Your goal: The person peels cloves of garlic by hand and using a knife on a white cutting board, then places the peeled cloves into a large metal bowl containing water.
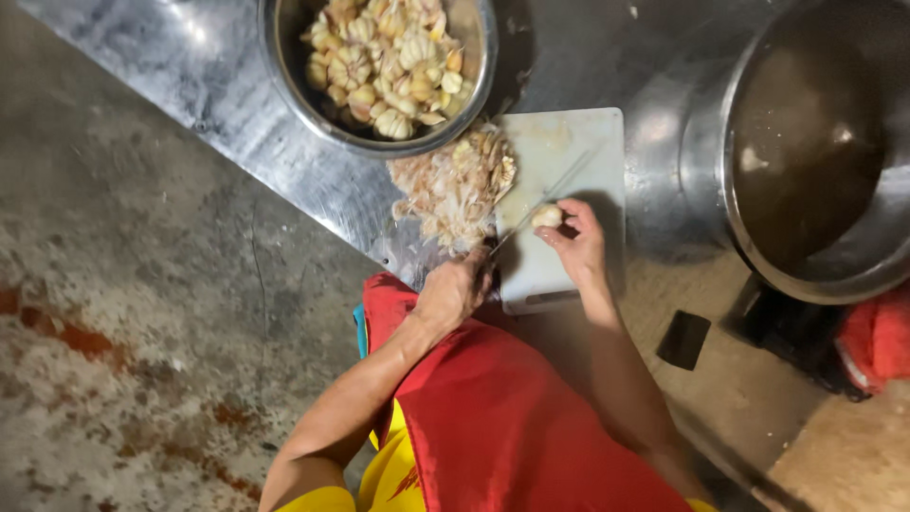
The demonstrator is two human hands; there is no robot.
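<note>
Seen from above: a garlic bulb, pale and round, pinched in the fingertips of the right hand and held on a white cutting board; right hand curled closed around the bulb, palm turned toward the body; just left of it, the left hand closed around the handle of a knife, its thin blade slanting up and to the right across the board and passing right by the bulb, contact too fine to tell; at the board's left edge, spilling onto the metal, a heap of papery garlic skins and trimmed ends; directly above that heap, a round steel bowl filled with whole garlic bulbs and cloves; all of it resting on a shiny steel table set at a diagonal; at the far right, a large steel pot, dark inside, its rim overhanging the table's edge; below the hands, a red apron over yellow clothing, both bare forearms reaching up to the board; to the left, a worn, stained concrete floor with reddish marks; at lower right, a small dark rectangular object on the ground and a bit of red cloth at the frame's edge.
</note>
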